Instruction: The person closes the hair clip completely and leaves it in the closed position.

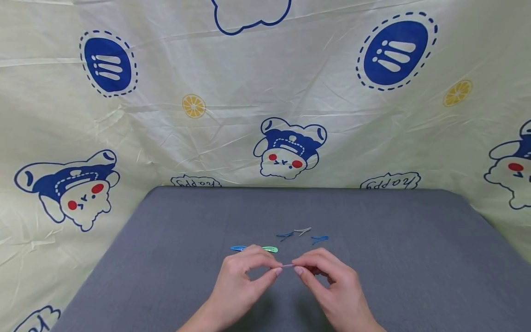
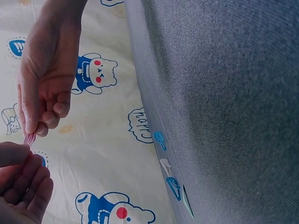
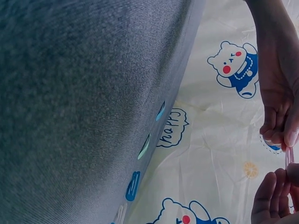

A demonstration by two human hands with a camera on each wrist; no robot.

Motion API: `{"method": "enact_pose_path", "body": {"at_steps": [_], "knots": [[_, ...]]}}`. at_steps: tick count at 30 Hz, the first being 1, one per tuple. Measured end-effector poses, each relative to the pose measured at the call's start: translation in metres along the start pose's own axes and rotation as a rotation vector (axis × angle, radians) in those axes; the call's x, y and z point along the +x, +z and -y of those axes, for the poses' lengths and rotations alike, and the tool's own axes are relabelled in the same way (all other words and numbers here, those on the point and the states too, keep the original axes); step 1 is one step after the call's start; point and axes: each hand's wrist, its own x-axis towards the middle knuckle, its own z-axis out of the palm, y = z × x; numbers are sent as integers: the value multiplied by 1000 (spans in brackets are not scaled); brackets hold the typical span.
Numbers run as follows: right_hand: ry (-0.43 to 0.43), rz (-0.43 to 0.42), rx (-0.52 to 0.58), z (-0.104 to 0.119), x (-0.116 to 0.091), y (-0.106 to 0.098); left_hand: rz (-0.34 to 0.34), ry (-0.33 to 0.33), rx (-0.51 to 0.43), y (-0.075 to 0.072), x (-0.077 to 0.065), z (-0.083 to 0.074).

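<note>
Between the fingertips of both hands is a slim pink hair clip (image 1: 287,265), held edge-on above the table. My left hand (image 1: 244,279) pinches one end with thumb and forefinger; my right hand (image 1: 333,283) pinches the other. Most of the clip's ends are covered by the fingers. In the left wrist view the pink clip (image 2: 30,139) shows two or more thin strips side by side. Just beyond the left hand lie a blue snap hair clip (image 1: 238,248) and a green one (image 1: 270,249), the left hand partly in front of them.
Farther back on the grey table (image 1: 186,221) lie three V-shaped, spread clips: a blue one (image 1: 285,235), a whitish one (image 1: 302,231) and another blue one (image 1: 320,239). A printed cloth (image 1: 232,152) hangs behind the table's far edge.
</note>
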Motion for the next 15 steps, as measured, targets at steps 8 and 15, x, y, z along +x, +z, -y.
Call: {"method": "enact_pose_path", "body": {"at_steps": [8,15], "knots": [[29,28,96,-1,-1,0,13,7,3,-1,0,-2],[9,53,106,-3,0,-2,33,25,4,-1,0,-2]]}}
